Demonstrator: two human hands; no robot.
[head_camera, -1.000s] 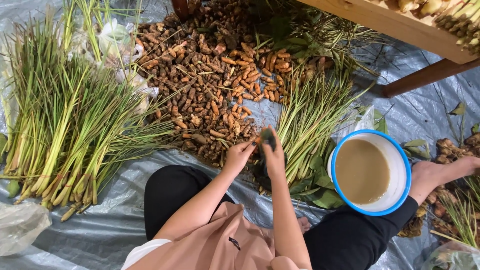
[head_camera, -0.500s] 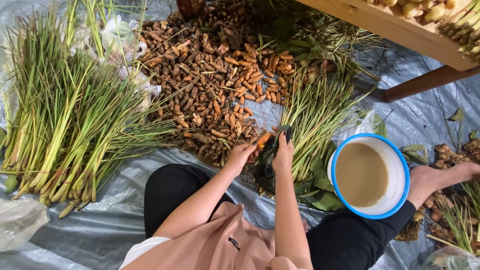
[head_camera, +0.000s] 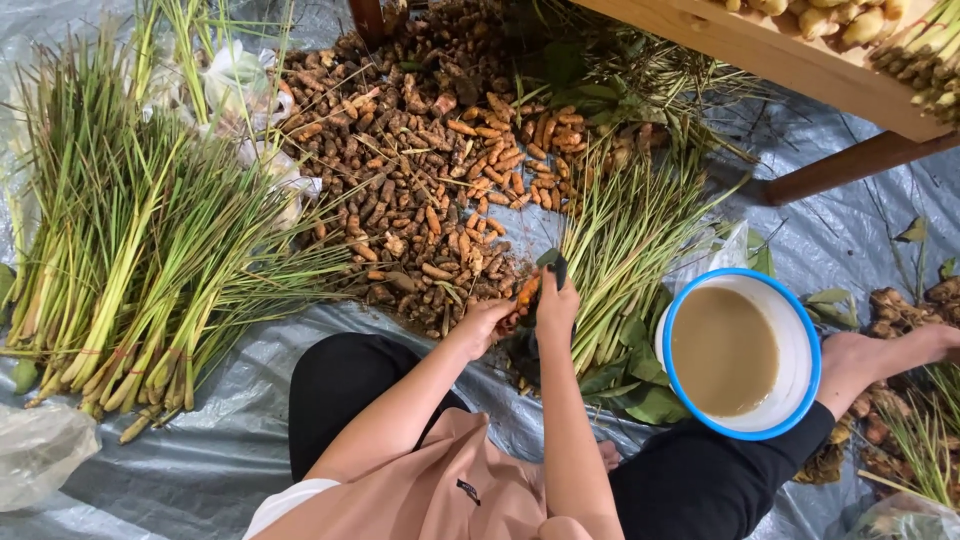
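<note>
While the left hand (head_camera: 487, 322) pinches an orange root (head_camera: 526, 292), the right hand (head_camera: 556, 300) grips a dark tool (head_camera: 553, 264) beside the brown root pile (head_camera: 420, 190) and a blue-rimmed bowl (head_camera: 742, 352).

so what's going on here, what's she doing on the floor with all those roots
A person sits on a grey tarp and works on one orange root. The left hand holds the root while the right hand holds a dark tool against it. A big pile of brown roots lies in front, green stalk bundles to the left, and a blue-rimmed bowl of murky water to the right.
</note>
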